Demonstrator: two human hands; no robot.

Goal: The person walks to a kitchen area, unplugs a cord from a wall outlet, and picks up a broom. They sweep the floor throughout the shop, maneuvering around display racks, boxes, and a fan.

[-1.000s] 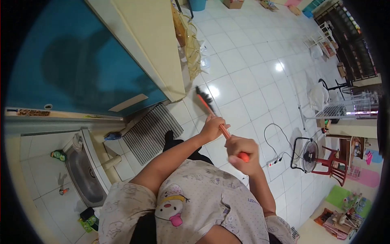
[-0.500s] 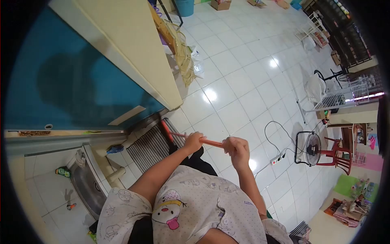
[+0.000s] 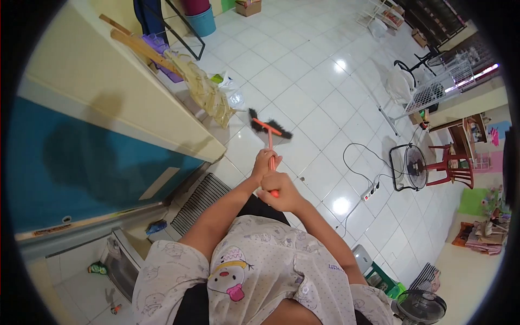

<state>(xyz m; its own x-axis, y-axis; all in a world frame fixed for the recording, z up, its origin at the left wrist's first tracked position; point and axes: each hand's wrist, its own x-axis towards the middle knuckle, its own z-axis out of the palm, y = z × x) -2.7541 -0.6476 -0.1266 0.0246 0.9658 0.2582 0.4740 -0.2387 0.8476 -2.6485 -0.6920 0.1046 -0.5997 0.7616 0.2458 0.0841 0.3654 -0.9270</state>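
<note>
Broom: orange handle, black bristles
Floor: white tiles
Door: teal
Mat: black-white stripes
Chair: red
Bucket: blue

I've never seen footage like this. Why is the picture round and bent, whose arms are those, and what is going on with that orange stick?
There is no machine here. The picture comes from a small camera worn on a person's head, looking forward and down, so you see their own patterned shirt and both arms from above. The wide lens bends the room into a circle.

Both hands grip the orange handle of a broom: the left hand is higher up the stick, the right hand nearer the body at its end. The dark bristles rest on the white tiled floor.

Around them: a striped mat by the blue wall, a standing fan beside a red chair, and a power strip with its cable lying on the tiles.
</note>
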